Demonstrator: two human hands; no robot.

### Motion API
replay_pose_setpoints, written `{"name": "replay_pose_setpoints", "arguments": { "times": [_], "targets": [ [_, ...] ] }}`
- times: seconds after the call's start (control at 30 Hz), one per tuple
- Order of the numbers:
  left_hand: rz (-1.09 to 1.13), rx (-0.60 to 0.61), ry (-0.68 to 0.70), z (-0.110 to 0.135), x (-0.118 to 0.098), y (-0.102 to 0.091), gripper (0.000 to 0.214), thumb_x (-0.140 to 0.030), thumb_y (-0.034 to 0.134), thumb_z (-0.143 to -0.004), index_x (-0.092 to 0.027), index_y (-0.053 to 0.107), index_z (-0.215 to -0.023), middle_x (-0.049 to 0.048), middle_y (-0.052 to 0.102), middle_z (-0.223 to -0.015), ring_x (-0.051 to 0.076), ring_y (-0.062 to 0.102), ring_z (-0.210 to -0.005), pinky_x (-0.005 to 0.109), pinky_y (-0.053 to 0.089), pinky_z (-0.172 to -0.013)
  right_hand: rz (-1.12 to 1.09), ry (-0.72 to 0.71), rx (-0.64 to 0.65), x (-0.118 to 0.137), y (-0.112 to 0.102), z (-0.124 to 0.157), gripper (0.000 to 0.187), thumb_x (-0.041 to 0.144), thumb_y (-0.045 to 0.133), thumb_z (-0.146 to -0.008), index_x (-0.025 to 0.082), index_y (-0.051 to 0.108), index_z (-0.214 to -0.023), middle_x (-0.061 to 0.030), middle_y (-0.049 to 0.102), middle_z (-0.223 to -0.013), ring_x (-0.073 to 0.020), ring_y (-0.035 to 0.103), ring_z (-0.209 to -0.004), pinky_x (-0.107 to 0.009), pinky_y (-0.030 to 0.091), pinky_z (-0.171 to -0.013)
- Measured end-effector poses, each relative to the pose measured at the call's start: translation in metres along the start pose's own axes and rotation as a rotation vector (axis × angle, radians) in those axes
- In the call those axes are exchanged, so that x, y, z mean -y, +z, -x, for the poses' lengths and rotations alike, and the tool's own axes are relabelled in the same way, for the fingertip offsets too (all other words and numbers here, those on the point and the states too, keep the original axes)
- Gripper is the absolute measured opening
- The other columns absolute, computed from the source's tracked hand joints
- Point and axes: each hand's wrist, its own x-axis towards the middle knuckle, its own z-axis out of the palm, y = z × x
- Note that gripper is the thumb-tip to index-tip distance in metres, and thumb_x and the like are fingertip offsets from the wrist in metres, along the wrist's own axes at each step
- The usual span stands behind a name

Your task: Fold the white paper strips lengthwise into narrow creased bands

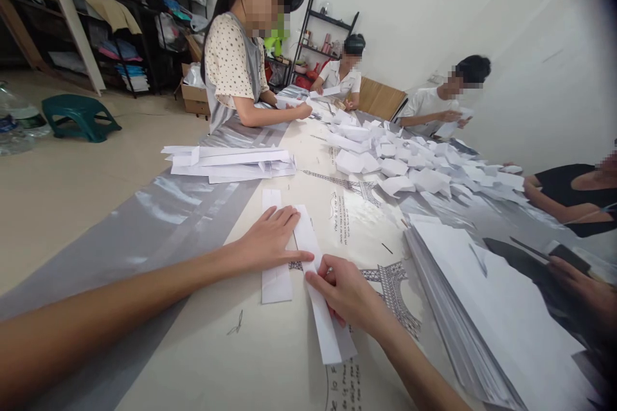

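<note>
A folded white paper strip (324, 332) lies lengthwise before me on the patterned tablecloth (207, 340). My left hand (274, 239) rests flat with fingers stretched out, its fingertips at the strip's far end and its thumb pressing on the strip's middle. With thumb and fingers, my right hand (348, 289) pinches the strip's right edge near the middle. Part of a second layer shows under its near end. Just left, another white paper strip (277, 288) lies flat on the cloth, partly under my left hand.
Beyond my hands lies a stack of paper strips (231, 162). A heap of folded paper pieces (414, 164) covers the table's far right. At near right stands a thick paper stack (482, 308). Several people sit or stand around the table. A green stool (80, 115) is on the floor.
</note>
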Motion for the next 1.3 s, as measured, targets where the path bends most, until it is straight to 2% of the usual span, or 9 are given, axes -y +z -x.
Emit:
{"name": "replay_pose_setpoints", "arguments": {
  "times": [0.1,0.2,0.33,0.4,0.47,0.63,0.8,1.0,1.3],
  "targets": [
    [0.001,-0.009,0.006,-0.001,0.0,0.0,0.079,-0.08,0.036,-0.093,-0.016,0.047,-0.138,0.0169,0.048,-0.148,0.035,0.047,-0.134,0.048,0.028,-0.116,0.026,-0.004,0.006,0.003,-0.001,0.003,0.03,0.041,0.049,-0.099,0.025,0.038,-0.076,0.0106,0.049,-0.043,-0.0104,0.041,-0.033,-0.024,0.032,-0.042],
    [0.004,-0.008,0.002,-0.001,-0.002,-0.002,0.079,-0.081,0.039,-0.092,-0.014,0.049,-0.134,0.0174,0.051,-0.144,0.035,0.049,-0.129,0.048,0.03,-0.113,0.154,-0.046,-0.041,0.005,-0.002,0.01,0.025,0.038,0.049,-0.098,0.025,0.042,-0.078,0.0084,0.052,-0.05,-0.0128,0.048,-0.044,-0.025,0.033,-0.047],
    [0.008,-0.019,0.007,0.0,-0.004,-0.005,0.081,-0.084,0.043,-0.089,-0.015,0.052,-0.13,0.0164,0.056,-0.136,0.035,0.053,-0.123,0.05,0.033,-0.111,0.368,-0.143,-0.125,0.002,-0.003,0.022,0.009,0.033,0.053,-0.095,0.025,0.054,-0.099,0.0037,0.06,-0.068,-0.0195,0.058,-0.067,-0.027,0.036,-0.055],
    [0.013,-0.032,0.015,0.0,-0.004,-0.006,0.081,-0.085,0.044,-0.088,-0.016,0.052,-0.129,0.0159,0.057,-0.135,0.035,0.054,-0.122,0.051,0.032,-0.112,0.429,-0.201,-0.134,0.0,-0.002,0.026,0.018,0.03,0.053,-0.095,0.026,0.054,-0.113,0.0017,0.063,-0.077,-0.0199,0.059,-0.071,-0.029,0.04,-0.06],
    [0.012,-0.041,0.021,0.0,-0.004,-0.005,0.08,-0.085,0.044,-0.088,-0.017,0.052,-0.129,0.016,0.056,-0.136,0.035,0.053,-0.124,0.052,0.031,-0.113,0.46,-0.235,-0.142,-0.001,0.0,0.028,0.023,0.027,0.053,-0.095,0.025,0.055,-0.118,-0.0004,0.063,-0.086,-0.0189,0.058,-0.07,-0.031,0.042,-0.062],
    [0.008,-0.03,0.019,-0.001,-0.004,-0.006,0.08,-0.084,0.044,-0.088,-0.016,0.051,-0.13,0.0175,0.055,-0.139,0.036,0.052,-0.128,0.054,0.029,-0.115,0.381,-0.219,-0.112,-0.001,0.003,0.027,0.024,0.023,0.055,-0.093,0.025,0.056,-0.117,0.0004,0.062,-0.087,-0.0188,0.058,-0.072,-0.032,0.045,-0.065],
    [0.016,-0.022,0.014,0.0,-0.004,-0.006,0.082,-0.083,0.045,-0.088,-0.016,0.05,-0.134,0.0176,0.055,-0.14,0.035,0.051,-0.131,0.053,0.027,-0.118,0.273,-0.187,-0.061,-0.003,-0.003,0.026,0.025,0.028,0.054,-0.095,0.028,0.056,-0.12,0.0022,0.061,-0.083,-0.0195,0.057,-0.076,-0.033,0.046,-0.069],
    [-0.003,-0.018,-0.005,0.002,-0.006,0.0,0.082,-0.078,0.039,-0.093,-0.014,0.043,-0.143,0.0208,0.044,-0.154,0.036,0.036,-0.146,0.054,0.021,-0.121,0.185,-0.176,0.001,-0.004,-0.011,0.027,0.023,0.03,0.052,-0.097,0.03,0.055,-0.12,0.002,0.063,-0.089,-0.0189,0.056,-0.081,-0.035,0.049,-0.076],
    [-0.007,-0.011,-0.009,0.001,-0.005,0.0,0.081,-0.081,0.041,-0.092,-0.016,0.044,-0.141,0.0197,0.046,-0.152,0.034,0.039,-0.144,0.054,0.019,-0.122,0.202,-0.221,0.013,-0.012,-0.013,0.022,0.026,0.032,0.053,-0.099,0.03,0.056,-0.125,0.0019,0.065,-0.088,-0.0179,0.058,-0.078,-0.034,0.052,-0.073]
  ]
}}
